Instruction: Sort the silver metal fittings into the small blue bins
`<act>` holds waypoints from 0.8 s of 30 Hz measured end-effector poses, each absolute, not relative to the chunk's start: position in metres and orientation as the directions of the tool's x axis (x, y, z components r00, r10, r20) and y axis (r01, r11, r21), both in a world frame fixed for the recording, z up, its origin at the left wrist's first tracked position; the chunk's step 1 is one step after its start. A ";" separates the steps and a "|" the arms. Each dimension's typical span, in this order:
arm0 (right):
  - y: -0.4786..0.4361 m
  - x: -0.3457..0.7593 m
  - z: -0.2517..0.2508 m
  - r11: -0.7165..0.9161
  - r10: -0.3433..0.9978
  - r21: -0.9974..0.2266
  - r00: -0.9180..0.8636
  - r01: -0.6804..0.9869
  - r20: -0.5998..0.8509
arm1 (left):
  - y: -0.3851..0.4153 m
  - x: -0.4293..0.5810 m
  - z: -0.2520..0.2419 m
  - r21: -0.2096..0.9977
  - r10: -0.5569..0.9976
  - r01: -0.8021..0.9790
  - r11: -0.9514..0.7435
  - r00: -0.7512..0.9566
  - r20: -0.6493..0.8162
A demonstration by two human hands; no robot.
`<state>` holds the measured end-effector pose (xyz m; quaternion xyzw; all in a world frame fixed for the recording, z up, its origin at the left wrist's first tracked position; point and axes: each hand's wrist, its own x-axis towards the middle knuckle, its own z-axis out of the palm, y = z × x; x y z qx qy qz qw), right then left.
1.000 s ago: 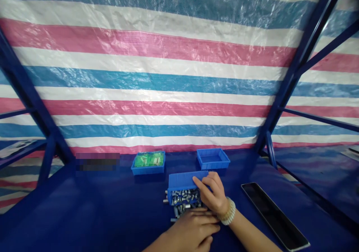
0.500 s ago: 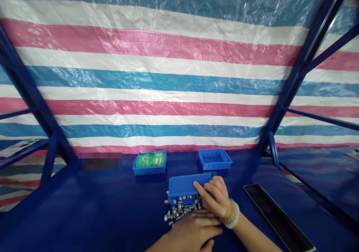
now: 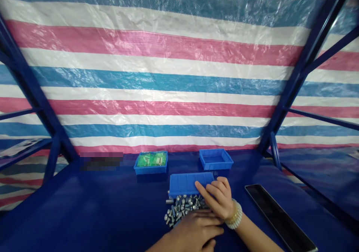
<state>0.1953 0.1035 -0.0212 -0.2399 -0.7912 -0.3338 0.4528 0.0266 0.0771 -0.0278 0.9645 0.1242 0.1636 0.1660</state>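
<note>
A blue plastic bin is tipped on its side, with its ribbed outer face toward me. My right hand is closed on the bin's right end, the index finger lying along its face and the other fingers curled; the thumb is hidden. A heap of silver bolts lies on the blue table at the bin's lower edge. My left hand rests in front of the heap, fingers stretched out to the right and palm hidden. Its fingertips lie beneath my right wrist, which wears a pale beaded bracelet.
Behind, on the blue tabletop, stand a blue bin with green packets and another blue bin. A flat black panel lies at right. Blue metal posts and striped sheeting enclose the far side.
The blue bin has tipped further, and more bolts lie spread out below its edge. Both hands keep nearly the same pose. The whole view has shifted slightly.
</note>
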 end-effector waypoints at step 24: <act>0.092 0.198 -0.010 0.624 0.063 0.319 -0.453 0.713 0.889 | 0.076 0.027 -0.034 0.394 0.335 0.219 -0.892 0.907 0.255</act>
